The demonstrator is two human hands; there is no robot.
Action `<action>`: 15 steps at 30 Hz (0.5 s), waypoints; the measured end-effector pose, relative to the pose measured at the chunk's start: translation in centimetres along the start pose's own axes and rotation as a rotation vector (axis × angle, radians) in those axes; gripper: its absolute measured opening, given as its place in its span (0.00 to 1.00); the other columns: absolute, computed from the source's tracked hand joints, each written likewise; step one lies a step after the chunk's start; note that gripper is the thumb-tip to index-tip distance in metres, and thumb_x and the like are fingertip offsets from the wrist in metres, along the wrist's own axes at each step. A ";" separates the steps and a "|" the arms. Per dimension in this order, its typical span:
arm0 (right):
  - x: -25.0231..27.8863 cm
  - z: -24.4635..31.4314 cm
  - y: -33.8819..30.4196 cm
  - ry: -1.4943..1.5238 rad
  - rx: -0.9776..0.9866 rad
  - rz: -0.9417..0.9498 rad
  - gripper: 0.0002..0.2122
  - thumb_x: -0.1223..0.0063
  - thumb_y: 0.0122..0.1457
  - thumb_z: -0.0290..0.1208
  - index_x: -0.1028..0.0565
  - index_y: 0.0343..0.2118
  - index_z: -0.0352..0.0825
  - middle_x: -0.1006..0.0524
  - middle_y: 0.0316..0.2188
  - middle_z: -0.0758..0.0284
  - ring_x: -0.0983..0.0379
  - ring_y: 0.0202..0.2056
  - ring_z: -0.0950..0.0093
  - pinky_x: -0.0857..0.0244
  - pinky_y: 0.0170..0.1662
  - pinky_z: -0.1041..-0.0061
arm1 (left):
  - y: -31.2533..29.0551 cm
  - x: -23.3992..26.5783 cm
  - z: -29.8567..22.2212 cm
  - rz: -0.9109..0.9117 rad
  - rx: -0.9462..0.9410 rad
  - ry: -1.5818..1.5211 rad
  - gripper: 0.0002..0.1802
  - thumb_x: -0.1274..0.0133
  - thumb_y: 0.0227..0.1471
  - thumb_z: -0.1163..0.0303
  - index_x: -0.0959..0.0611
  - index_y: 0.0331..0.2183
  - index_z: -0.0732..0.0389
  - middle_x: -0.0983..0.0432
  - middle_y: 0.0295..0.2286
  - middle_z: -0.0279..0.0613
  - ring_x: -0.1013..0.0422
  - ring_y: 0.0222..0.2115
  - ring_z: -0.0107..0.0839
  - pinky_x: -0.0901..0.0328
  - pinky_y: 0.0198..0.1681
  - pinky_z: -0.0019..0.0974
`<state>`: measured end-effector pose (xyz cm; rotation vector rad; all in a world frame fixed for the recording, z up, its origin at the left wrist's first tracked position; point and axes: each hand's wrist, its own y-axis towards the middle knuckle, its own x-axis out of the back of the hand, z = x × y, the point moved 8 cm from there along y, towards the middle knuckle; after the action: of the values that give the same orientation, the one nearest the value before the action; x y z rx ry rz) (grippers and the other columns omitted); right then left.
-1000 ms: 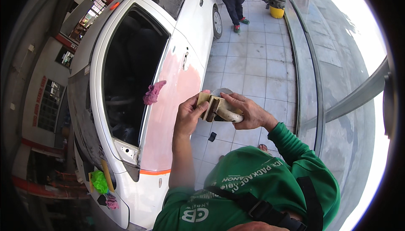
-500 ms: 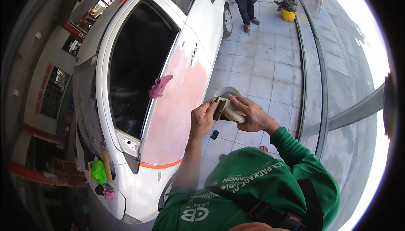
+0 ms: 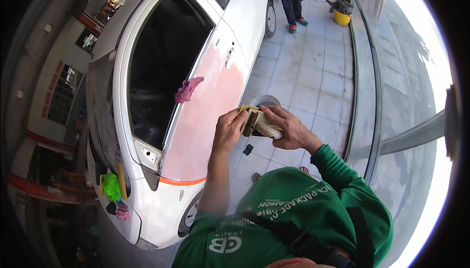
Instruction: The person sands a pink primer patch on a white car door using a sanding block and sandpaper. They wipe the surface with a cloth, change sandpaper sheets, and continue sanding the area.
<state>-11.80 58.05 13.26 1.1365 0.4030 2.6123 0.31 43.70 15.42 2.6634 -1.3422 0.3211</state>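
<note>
Between my two hands, above the tiled floor, is a hand sander (image 3: 268, 128) with an off-white handle and a dark metal clamp at its end. My right hand (image 3: 296, 132) wraps round its handle side, fingers closed. At the clamp end, my left hand (image 3: 227, 130) pinches the edge of what looks like yellowish sandpaper (image 3: 246, 108) lying along the sander. How far the sheet runs underneath is hidden. To my left stands a white car (image 3: 238, 30), its door (image 3: 211, 109) covered with a dull pink sanded patch. A crumpled purple cloth (image 3: 188, 90) hangs at the window's lower edge.
Beyond my hands a grey bucket (image 3: 266, 101) stands on the tiles. A small black block (image 3: 248, 149) lies near my feet. Green and pink cloths (image 3: 111, 186) rest on the car's hood. Farther off are a person (image 3: 292, 3) and a yellow bucket (image 3: 342, 18); glass panels (image 3: 364, 52) line the right.
My hands and the sander have shifted slightly left, and more of the yellowish sheet shows at the clamp end. The car and floor sit a little differently in view.
</note>
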 end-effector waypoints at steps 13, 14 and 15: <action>-1.6 -0.5 -0.5 0.108 -0.013 0.002 0.50 0.39 0.41 0.28 0.45 0.74 0.35 0.33 0.64 0.51 0.34 0.63 0.47 0.36 0.67 0.55 | -0.2 0.4 1.5 0.005 0.078 -0.115 0.20 0.50 0.72 0.59 0.14 0.42 0.68 0.19 0.30 0.35 0.27 0.30 0.19 0.30 0.35 0.27; -1.8 -0.6 -0.5 0.121 -0.012 0.003 0.50 0.39 0.41 0.28 0.45 0.74 0.35 0.34 0.65 0.50 0.35 0.64 0.47 0.36 0.67 0.55 | -0.2 0.3 1.5 0.003 0.083 -0.129 0.20 0.50 0.72 0.59 0.14 0.41 0.68 0.19 0.30 0.34 0.27 0.30 0.19 0.31 0.35 0.27; -1.9 -0.6 -0.5 0.133 -0.010 0.004 0.50 0.39 0.41 0.28 0.45 0.74 0.35 0.35 0.67 0.50 0.36 0.65 0.47 0.37 0.68 0.55 | -0.1 0.3 1.4 -0.001 0.088 -0.144 0.21 0.50 0.72 0.59 0.14 0.40 0.68 0.19 0.30 0.34 0.27 0.30 0.18 0.31 0.35 0.27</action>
<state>-10.98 57.80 11.41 0.9642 0.4147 2.6997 0.79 43.19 14.15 2.8071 -1.3970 0.1959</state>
